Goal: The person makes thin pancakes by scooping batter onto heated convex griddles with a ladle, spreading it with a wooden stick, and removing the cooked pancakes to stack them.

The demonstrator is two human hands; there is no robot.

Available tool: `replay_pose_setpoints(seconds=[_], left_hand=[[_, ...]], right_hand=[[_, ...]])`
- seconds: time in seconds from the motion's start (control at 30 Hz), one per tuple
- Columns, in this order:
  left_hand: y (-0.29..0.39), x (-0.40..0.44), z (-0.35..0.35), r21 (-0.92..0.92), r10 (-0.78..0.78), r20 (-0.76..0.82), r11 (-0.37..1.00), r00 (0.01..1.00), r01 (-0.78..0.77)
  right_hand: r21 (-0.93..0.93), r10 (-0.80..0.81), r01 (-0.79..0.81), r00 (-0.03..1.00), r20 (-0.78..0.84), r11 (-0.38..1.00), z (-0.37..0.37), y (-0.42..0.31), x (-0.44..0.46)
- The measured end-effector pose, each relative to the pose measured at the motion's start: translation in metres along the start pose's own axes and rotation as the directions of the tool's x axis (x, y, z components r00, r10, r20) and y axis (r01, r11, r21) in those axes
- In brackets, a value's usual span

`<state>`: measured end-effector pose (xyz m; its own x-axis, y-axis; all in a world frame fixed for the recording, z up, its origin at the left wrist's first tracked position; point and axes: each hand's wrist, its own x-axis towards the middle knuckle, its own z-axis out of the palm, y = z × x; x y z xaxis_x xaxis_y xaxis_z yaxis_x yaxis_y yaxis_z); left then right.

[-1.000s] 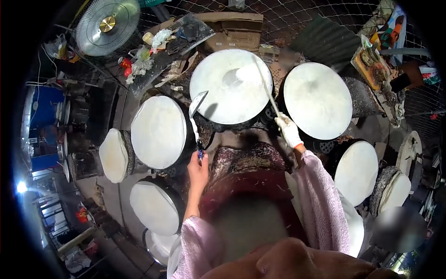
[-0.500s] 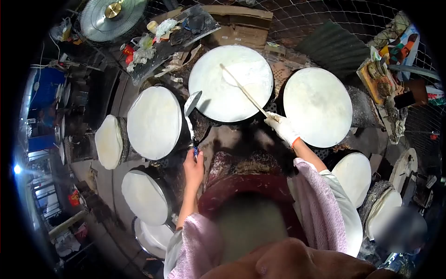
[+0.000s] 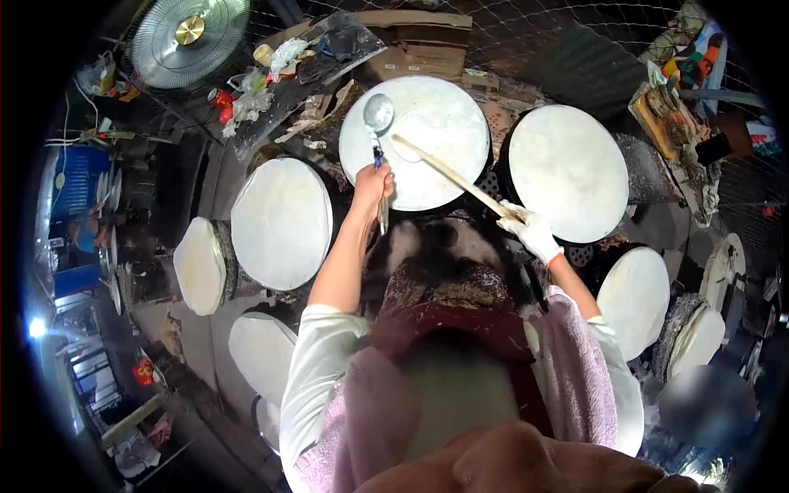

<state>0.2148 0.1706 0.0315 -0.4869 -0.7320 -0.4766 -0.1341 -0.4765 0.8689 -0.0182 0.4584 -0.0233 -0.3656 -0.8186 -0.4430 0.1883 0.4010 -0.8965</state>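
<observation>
My left hand (image 3: pixel 374 187) is closed round the handle of a metal ladle (image 3: pixel 379 112), whose bowl is over the left part of a large round white-topped pan (image 3: pixel 448 107). On my right hand (image 3: pixel 532 232) is a white glove with an orange cuff; its fingers grip a pale wooden stick (image 3: pixel 452 174). The stick slants up and left, its tip over a whiter patch (image 3: pixel 423 145) at the middle of the round white surface. Whether the tip touches the surface I cannot tell.
Round white-topped pans stand on the left (image 3: pixel 282 224) and right (image 3: pixel 568 174), with several more further out. A fan (image 3: pixel 189 57) is at the upper left. Behind are a cluttered board (image 3: pixel 337 57), cardboard (image 3: pixel 419 53) and wire netting. A person shows partly at far left.
My left hand has moved up and right, bringing the ladle from beside the central pan to over it. The stick's tip first swung left across the white surface, then stayed near its middle.
</observation>
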Motion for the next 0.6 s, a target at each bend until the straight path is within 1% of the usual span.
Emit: replay_pose_setpoints(seconds=[0.03,0.07,0.1,0.13,0.17,0.2,0.23,0.27,0.33,0.37,0.4,0.47,0.5,0.53,0.57,0.6], left_hand=[[-0.005,0.012,-0.001,-0.005,-0.019,0.023,1.000,1.000,0.019],[-0.012,0.019,-0.001,-0.010,-0.037,0.047,0.999,0.998,0.038],[-0.011,0.014,0.004,-0.006,-0.080,0.035,0.997,0.996,0.080],[-0.013,0.008,0.005,-0.054,-0.164,0.059,0.984,0.985,0.167],[-0.018,0.002,0.004,-0.103,-0.198,0.073,0.973,0.978,0.204],[-0.025,-0.005,0.003,-0.151,-0.233,0.084,0.958,0.969,0.244],[-0.029,-0.016,0.002,-0.176,-0.241,0.100,0.951,0.965,0.256],[-0.023,-0.035,0.007,-0.173,-0.253,0.079,0.949,0.964,0.263],[-0.033,-0.043,0.003,-0.393,-0.298,0.072,0.868,0.952,0.302],[-0.041,-0.042,-0.001,-0.462,-0.329,0.099,0.821,0.939,0.336],[-0.042,-0.041,-0.002,-0.473,-0.331,0.122,0.809,0.936,0.348],[-0.047,-0.042,-0.002,-0.504,-0.338,0.156,0.781,0.928,0.369],[-0.047,-0.040,0.003,-0.563,-0.374,0.127,0.735,0.919,0.377],[-0.050,-0.037,0.004,-0.606,-0.386,0.180,0.680,0.905,0.411],[-0.055,-0.037,0.005,-0.677,-0.332,0.236,0.618,0.913,0.399],[-0.057,-0.042,0.007,-0.738,-0.272,0.286,0.548,0.919,0.393]], right_hand=[[-0.190,-0.049,0.021,0.988,-0.143,0.982,0.012,-0.010,-0.018],[-0.154,-0.189,0.149,0.937,-0.293,0.977,0.018,0.040,-0.010],[-0.201,-0.207,0.148,0.926,-0.315,0.968,0.035,0.056,-0.015],[-0.247,-0.226,0.147,0.915,-0.335,0.958,0.060,0.063,-0.020],[-0.054,-0.045,0.030,0.954,-0.295,0.998,0.088,0.049,-0.026],[0.134,0.130,-0.102,0.968,-0.216,0.986,0.116,0.034,-0.030],[0.221,0.146,-0.111,0.978,-0.150,0.969,0.134,0.045,-0.023],[0.250,0.196,-0.160,0.972,-0.127,0.955,0.149,0.008,-0.034],[0.142,0.174,-0.151,0.971,-0.163,0.978,0.145,0.004,-0.028],[0.050,-0.056,0.070,0.970,-0.236,0.996,0.138,0.016,-0.023],[-0.022,-0.203,0.206,0.929,-0.310,0.978,0.131,0.018,-0.018],[0.231,-0.077,0.162,0.938,-0.339,0.959,0.134,0.028,-0.012],[0.170,-0.042,0.080,0.976,-0.214,0.982,0.139,0.036,-0.010],[0.095,0.002,0.007,0.996,-0.089,0.995,0.145,0.043,-0.008],[0.295,0.164,-0.163,0.986,0.020,0.941,0.155,0.051,-0.005],[0.327,0.266,-0.264,0.963,0.041,0.907,0.165,0.036,-0.010]])
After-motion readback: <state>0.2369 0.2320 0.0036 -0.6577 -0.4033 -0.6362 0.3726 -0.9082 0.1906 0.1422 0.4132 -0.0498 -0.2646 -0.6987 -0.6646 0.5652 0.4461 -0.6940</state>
